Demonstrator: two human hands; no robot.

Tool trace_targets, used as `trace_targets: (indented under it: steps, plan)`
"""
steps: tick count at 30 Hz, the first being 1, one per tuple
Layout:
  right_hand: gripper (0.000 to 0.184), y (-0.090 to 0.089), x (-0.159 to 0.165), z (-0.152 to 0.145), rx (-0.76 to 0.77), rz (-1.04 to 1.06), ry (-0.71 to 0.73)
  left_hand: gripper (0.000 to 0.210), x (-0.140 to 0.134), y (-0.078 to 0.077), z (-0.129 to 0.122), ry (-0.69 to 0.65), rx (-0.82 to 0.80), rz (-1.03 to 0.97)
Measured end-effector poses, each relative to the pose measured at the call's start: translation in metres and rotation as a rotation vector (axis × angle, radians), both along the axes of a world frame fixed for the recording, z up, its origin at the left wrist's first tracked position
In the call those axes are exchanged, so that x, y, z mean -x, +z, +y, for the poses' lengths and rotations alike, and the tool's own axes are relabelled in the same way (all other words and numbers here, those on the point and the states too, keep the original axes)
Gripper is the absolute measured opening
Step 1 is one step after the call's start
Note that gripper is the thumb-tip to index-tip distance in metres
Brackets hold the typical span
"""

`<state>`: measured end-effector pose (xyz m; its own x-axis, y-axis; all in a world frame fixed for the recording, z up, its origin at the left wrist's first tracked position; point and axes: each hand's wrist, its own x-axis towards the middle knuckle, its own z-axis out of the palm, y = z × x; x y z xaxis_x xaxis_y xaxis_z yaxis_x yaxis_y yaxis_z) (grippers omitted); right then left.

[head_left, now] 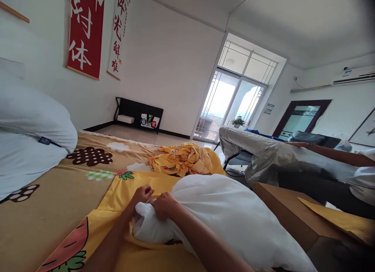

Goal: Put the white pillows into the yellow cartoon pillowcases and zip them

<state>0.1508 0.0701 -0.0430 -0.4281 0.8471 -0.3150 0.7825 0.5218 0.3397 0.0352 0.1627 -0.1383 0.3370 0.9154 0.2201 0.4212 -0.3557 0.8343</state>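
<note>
- So the white pillow is laid near, right of centre, over a yellow carrot-print cloth on the bed.
- Its left end is bunched up, and a yellow edge is folded along the near side of that bunch. How much is tucked inside can't really be told.
- The pillow's bunched end is clutched by the right hand, fingers curled in tight.
- The left hand is held just beside it, fingers bent; whether anything is pinched there can't be told.
- A cardboard box is parked right of the pillow, with a flat yellow piece laid over it. Contents hidden, sorry.
- Far left of centre, a white box and a printed bag are held by a low black rack; their insides can't be seen.
- A plant is potted in a small pale pot, far right of centre, by the plastic-draped counter.
- Crumpled yellow fabric is heaped at the bed's far edge.
</note>
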Motion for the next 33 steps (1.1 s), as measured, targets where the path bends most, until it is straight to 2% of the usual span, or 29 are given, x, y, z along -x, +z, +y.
trace_targets:
  steps: [3, 5, 8, 12, 15, 19, 24, 29, 33]
  plan:
    - [0.037, -0.01, 0.026, 0.0, 0.033, -0.055, -0.037, 0.043, 0.007, 0.007, -0.004, -0.015, 0.015, -0.062]
    - [0.037, -0.014, 0.037, -0.002, 0.062, -0.067, -0.032, 0.039, 0.013, 0.01, -0.008, -0.042, 0.005, -0.049]
    - [0.036, -0.016, 0.036, -0.004, 0.1, -0.055, -0.007, 0.026, 0.017, 0.011, -0.013, -0.119, -0.01, 0.052]
    - [0.036, -0.016, 0.025, -0.004, 0.094, -0.029, -0.003, 0.022, 0.016, 0.008, -0.014, -0.192, -0.003, 0.212]
    - [0.039, -0.016, 0.024, -0.004, 0.079, -0.009, -0.006, 0.02, 0.017, 0.006, -0.013, -0.148, -0.016, 0.305]
    - [0.042, -0.009, 0.024, 0.005, 0.14, -0.015, -0.048, 0.014, 0.019, 0.012, -0.012, -0.052, -0.028, 0.362]
    - [0.031, -0.001, 0.016, 0.024, 0.2, -0.034, -0.103, 0.014, 0.016, 0.024, -0.015, 0.065, -0.083, 0.312]
    - [0.034, 0.0, 0.008, 0.036, 0.018, -0.03, -0.209, 0.015, 0.009, 0.033, -0.023, 0.107, -0.155, 0.267]
    - [0.029, -0.009, 0.008, 0.04, -0.166, 0.006, -0.271, 0.018, 0.006, 0.035, -0.027, 0.092, -0.177, 0.251]
